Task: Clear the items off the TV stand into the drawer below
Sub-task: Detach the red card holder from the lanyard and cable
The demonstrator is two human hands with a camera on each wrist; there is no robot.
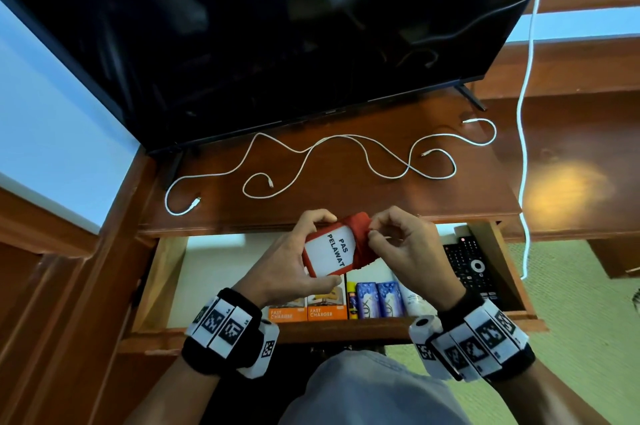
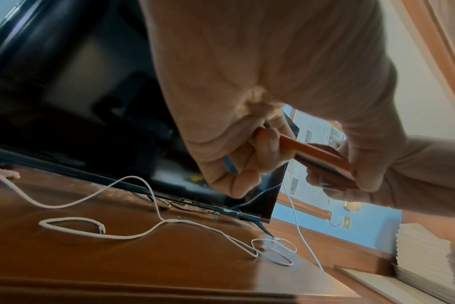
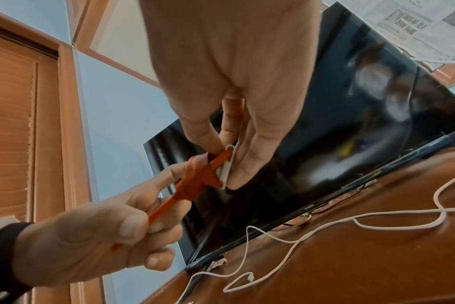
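While both hands work above the open drawer [image 1: 162,282], the head view shows the left hand [image 1: 294,261] gripping a red card holder [image 1: 332,246] by its edges, and the right hand [image 1: 405,244] pinching the holder's red strap at its top end, probably to gather the strap so that the whole thing goes in tidy. Inside the drawer lie orange charger boxes [image 1: 308,310], blue packets [image 1: 379,298] and a black remote [image 1: 471,265], while white cables [image 1: 332,157] lie loose on the counter [image 1: 381,196] in front of the TV [image 1: 277,43]. From the left wrist, the left fingers [image 2: 262,148] are curled round one end of the holder [image 2: 322,160], held edge-on, and the other hand takes the far end. From the right wrist, the right fingers [image 3: 200,135] are pressed together on a white clip [image 3: 227,164] at the strap's [image 3: 198,181] end, and the left hand [image 3: 91,242] keeps the holder steady below. I judge the holder is the item now in hand, not yet put down in the drawer.
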